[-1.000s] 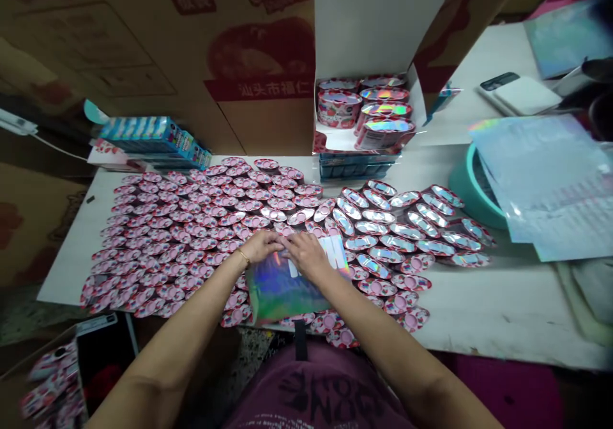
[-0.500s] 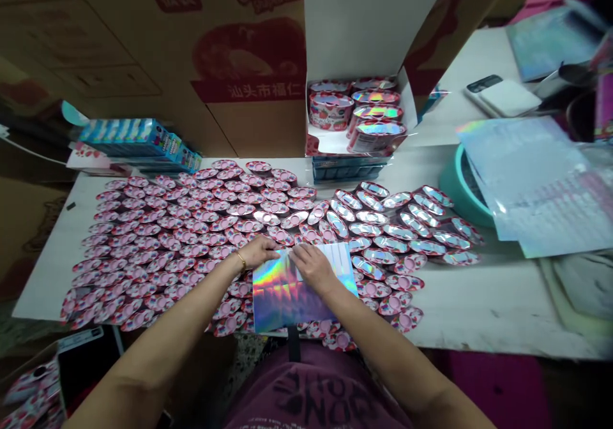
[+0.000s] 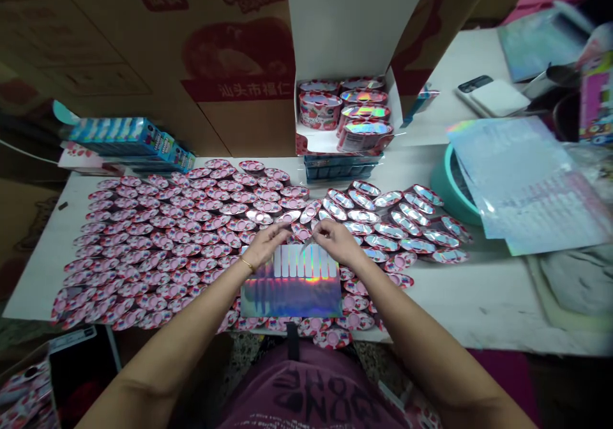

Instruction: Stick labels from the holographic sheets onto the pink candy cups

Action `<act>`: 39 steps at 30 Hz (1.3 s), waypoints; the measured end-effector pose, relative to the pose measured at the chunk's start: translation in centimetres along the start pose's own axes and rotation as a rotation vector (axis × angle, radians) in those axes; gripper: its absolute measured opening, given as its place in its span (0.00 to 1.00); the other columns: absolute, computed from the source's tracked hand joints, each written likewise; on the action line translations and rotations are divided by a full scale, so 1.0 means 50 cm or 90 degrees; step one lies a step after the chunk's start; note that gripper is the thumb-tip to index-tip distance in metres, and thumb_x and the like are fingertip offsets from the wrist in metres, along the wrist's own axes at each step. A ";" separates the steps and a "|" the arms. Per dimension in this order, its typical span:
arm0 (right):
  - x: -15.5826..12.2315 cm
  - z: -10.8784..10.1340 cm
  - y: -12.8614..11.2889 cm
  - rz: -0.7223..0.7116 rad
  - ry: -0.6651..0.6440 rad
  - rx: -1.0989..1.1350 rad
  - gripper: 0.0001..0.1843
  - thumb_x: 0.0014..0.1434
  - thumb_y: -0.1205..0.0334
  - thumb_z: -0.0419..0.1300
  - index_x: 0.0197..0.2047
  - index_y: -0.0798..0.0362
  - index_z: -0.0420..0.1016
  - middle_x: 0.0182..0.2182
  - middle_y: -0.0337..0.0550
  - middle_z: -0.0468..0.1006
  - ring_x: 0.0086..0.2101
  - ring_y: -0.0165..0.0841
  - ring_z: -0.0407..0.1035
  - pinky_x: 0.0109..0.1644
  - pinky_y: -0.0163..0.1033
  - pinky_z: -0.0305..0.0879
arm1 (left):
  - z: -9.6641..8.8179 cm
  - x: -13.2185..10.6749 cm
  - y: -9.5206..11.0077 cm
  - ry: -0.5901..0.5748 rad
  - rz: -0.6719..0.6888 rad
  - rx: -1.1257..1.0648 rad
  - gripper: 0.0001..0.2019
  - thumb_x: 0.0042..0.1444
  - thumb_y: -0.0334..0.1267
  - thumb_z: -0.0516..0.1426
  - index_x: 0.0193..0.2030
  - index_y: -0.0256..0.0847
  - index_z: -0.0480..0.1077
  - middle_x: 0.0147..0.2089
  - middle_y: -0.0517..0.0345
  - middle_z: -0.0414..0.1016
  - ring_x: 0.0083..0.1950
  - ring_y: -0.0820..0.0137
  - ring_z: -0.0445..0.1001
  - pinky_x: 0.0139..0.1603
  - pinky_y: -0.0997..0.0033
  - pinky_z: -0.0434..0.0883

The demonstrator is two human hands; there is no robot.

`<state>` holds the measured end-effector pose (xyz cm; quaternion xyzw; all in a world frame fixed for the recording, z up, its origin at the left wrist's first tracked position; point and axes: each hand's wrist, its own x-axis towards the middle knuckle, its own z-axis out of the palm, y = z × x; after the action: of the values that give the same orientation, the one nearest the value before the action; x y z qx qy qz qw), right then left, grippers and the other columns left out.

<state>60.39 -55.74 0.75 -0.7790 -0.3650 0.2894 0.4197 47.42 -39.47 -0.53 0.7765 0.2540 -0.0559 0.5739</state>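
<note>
A shiny holographic sheet of stickers [image 3: 292,298] lies across the pink packs in front of me, with a row of pale strips along its upper half. My right hand [image 3: 335,240] is above the sheet's upper right, thumb and fingers pinched on a thin sticker strip [image 3: 307,244] that points down to the left. At the sheet's upper left corner is my left hand [image 3: 268,245], fingers loosely stretched towards the right, with nothing visible in them. Strawberry-patterned oval packs [image 3: 158,225] stand all around. Many on the right have silvery strips over their tops [image 3: 390,230].
An open white box [image 3: 348,143] at the back holds several oval packs. Blue boxes [image 3: 117,136] are stacked at the back left. On the right, more sticker sheets [image 3: 517,180] overlap a teal basin [image 3: 445,186]. Large cartons [image 3: 230,126] wall off the back.
My right hand has lifted off the sheet, moving up and right with a strip in its fingers. My left hand has shifted slightly right. The sheet's strips are now uncovered.
</note>
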 end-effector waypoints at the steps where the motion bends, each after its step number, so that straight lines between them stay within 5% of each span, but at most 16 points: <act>1: 0.006 -0.005 0.004 0.017 -0.001 -0.001 0.06 0.49 0.67 0.52 0.24 0.54 0.68 0.26 0.37 0.69 0.28 0.27 0.62 0.33 0.32 0.56 | 0.014 0.001 0.012 0.007 -0.044 -0.097 0.22 0.53 0.49 0.49 0.49 0.36 0.66 0.42 0.48 0.74 0.40 0.68 0.71 0.38 0.70 0.65; 5: 0.021 -0.018 0.017 0.061 0.001 -0.022 0.06 0.49 0.66 0.52 0.24 0.55 0.68 0.24 0.37 0.70 0.27 0.27 0.63 0.32 0.31 0.55 | 0.057 0.008 0.043 0.037 -0.147 -0.298 0.24 0.43 0.50 0.59 0.43 0.34 0.69 0.34 0.51 0.75 0.30 0.74 0.71 0.28 0.77 0.63; 12: 0.067 -0.031 0.053 0.084 -0.027 -0.036 0.05 0.47 0.63 0.54 0.25 0.54 0.67 0.21 0.34 0.69 0.23 0.25 0.61 0.29 0.30 0.54 | 0.092 0.039 0.030 0.079 -0.128 -0.410 0.23 0.34 0.35 0.64 0.41 0.32 0.68 0.25 0.62 0.71 0.25 0.79 0.67 0.27 0.78 0.63; 19: 0.163 -0.041 0.072 0.093 -0.023 -0.138 0.07 0.45 0.60 0.57 0.23 0.55 0.68 0.18 0.34 0.67 0.22 0.26 0.60 0.26 0.30 0.51 | 0.113 0.122 0.019 0.245 -0.123 -0.409 0.16 0.39 0.27 0.59 0.38 0.33 0.66 0.22 0.64 0.69 0.22 0.80 0.66 0.25 0.80 0.63; 29: 0.195 -0.077 0.053 0.087 -0.154 -0.045 0.11 0.40 0.57 0.59 0.20 0.56 0.64 0.14 0.31 0.62 0.18 0.22 0.53 0.21 0.29 0.47 | 0.084 0.115 0.026 0.146 -0.163 -0.506 0.17 0.36 0.36 0.64 0.35 0.32 0.69 0.23 0.60 0.71 0.23 0.79 0.67 0.23 0.80 0.59; 32: 0.194 -0.080 0.050 0.092 -0.159 -0.031 0.11 0.40 0.57 0.59 0.20 0.56 0.64 0.14 0.30 0.61 0.17 0.21 0.52 0.21 0.29 0.47 | 0.091 0.119 0.016 0.165 -0.148 -0.496 0.21 0.30 0.32 0.66 0.35 0.32 0.69 0.22 0.61 0.71 0.24 0.78 0.68 0.27 0.78 0.62; 39: 0.188 -0.097 0.047 0.092 -0.190 0.012 0.14 0.39 0.54 0.60 0.21 0.56 0.65 0.15 0.31 0.62 0.17 0.21 0.52 0.21 0.29 0.48 | 0.100 0.133 -0.003 0.210 -0.137 -0.391 0.13 0.34 0.37 0.63 0.30 0.33 0.72 0.24 0.59 0.73 0.26 0.77 0.68 0.29 0.77 0.64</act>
<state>70.15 -51.17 -0.31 -0.7478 -0.3636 0.4344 0.3463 54.14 -41.87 -4.84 0.5357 0.4280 0.0887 0.7225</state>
